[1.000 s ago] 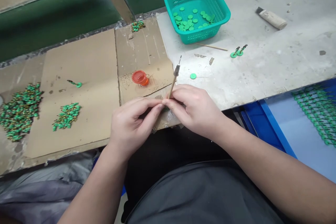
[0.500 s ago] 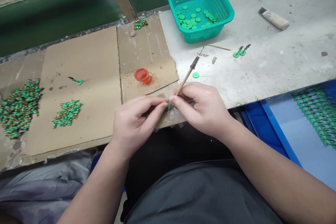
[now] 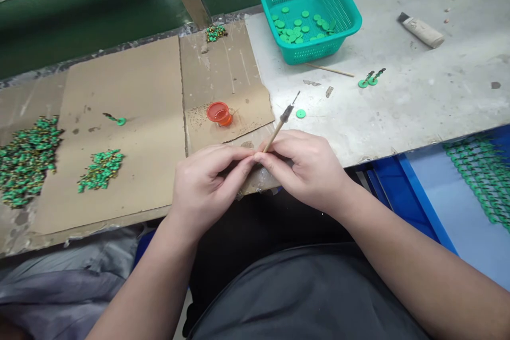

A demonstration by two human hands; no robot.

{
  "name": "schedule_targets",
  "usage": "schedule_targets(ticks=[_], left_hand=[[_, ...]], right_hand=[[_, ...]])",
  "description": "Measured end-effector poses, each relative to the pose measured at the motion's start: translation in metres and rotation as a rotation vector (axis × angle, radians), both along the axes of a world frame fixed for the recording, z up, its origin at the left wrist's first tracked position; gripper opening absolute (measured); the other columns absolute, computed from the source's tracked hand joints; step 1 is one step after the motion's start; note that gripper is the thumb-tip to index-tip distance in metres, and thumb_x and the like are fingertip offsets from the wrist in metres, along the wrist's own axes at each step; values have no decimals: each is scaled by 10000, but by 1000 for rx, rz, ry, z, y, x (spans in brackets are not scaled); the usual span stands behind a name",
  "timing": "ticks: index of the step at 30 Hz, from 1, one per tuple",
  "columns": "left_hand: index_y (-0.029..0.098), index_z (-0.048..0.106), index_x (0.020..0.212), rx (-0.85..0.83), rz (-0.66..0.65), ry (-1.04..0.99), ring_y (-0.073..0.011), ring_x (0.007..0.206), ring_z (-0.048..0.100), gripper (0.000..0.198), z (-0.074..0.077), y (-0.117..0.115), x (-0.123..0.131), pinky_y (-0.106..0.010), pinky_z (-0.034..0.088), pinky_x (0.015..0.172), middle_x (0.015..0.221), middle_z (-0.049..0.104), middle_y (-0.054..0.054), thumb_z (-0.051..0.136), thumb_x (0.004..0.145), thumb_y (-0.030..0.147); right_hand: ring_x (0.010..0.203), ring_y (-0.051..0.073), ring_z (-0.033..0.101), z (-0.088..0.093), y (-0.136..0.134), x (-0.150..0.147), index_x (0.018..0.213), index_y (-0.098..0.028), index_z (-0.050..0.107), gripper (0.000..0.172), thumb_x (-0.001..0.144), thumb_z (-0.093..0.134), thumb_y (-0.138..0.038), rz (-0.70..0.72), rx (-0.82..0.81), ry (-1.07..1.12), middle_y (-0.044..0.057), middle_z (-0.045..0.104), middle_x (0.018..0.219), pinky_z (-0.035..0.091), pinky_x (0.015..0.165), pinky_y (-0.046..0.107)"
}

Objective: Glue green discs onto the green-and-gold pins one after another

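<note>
My right hand (image 3: 306,167) is closed round a thin wooden stick (image 3: 274,135) with a dark wrapped end and a fine needle-like tip pointing up and away. My left hand (image 3: 211,183) pinches with thumb and forefinger, its fingertips touching those of the right. Half a second ago a small green piece showed at the left fingertips; now the fingers hide it. Beyond the stick, a green round disc (image 3: 300,113) lies on the table beside a thin wire. An orange-red cup (image 3: 219,113) of liquid stands on cardboard ahead of my left hand.
Green discs lie in a teal basket (image 3: 311,53) at the back. Small green and gold pieces form a large heap (image 3: 30,162) and a smaller pile (image 3: 100,170) at left. Two discs with upright stems (image 3: 372,79), a loose stick (image 3: 330,69) and a wrapped tool (image 3: 422,31) lie at right.
The stick's tip has swung slightly left and down in the view. The green piece at my fingertips has gone out of sight. Both hands stay together, and the view has shifted a little.
</note>
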State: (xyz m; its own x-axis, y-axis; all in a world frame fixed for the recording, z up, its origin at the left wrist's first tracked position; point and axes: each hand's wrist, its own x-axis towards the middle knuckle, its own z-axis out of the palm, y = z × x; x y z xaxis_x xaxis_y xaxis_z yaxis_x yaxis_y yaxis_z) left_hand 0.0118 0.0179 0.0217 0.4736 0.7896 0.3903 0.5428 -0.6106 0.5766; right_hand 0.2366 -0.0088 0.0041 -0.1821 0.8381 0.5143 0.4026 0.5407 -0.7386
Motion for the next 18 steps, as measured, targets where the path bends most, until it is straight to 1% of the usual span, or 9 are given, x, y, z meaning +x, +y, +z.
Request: schedule_targets(ticks=[4,7,10,12,15,16,18], left_hand=[[310,896,1088,-17,18,10,-206,907,861,135,0,1,-1,-330,695,862,1032,914,-4,768,1122,333],[304,896,1082,-17,20,7,-200,895,856,132,0,1,-2,-321,690,851,1017,910,-6,769,1112,323],[304,888,1081,-22,15,2,-201,910,858,132,-1,1,-3,-327,693,867,1026,908,-7,761,1117,316],[306,883,1076,-23,10,1,-208,923,865,133,-1,1,-3,-341,699,876,1032,909,-6,758,1120,317],[331,872,1080,-22,-9,-10,-217,923,873,120,1,2,-3,-374,715,862,1041,911,28,763,1116,295],[348,867,1091,-22,-21,-13,-213,914,872,129,2,3,-3,-378,719,842,1043,910,50,764,1113,274],[376,857,1101,-17,-41,-16,-199,899,871,165,3,5,-3,-369,720,812,1038,908,88,765,1106,239]], right_hand=[[907,222,797,1,1,-2,935,-225,776,262,1180,686,-240,1,-10,-10,44,856,952,641,878,338],[930,228,789,1,1,-3,1002,-225,776,200,1176,678,-213,23,-7,-12,51,869,1014,639,901,352],[945,224,781,1,2,-5,1009,-229,754,190,1176,668,-196,50,-11,3,52,866,1046,632,908,352],[927,220,769,1,4,-6,993,-234,732,201,1176,659,-190,60,-11,12,43,845,1014,626,890,349],[829,215,731,2,5,-5,891,-256,653,276,1162,667,-205,56,-24,21,15,771,881,605,807,349],[790,213,715,2,5,-4,853,-265,614,311,1153,681,-220,41,-30,28,8,739,833,595,773,351],[756,217,701,2,4,-2,839,-273,576,332,1155,672,-239,-21,-36,53,14,711,800,574,728,361]])
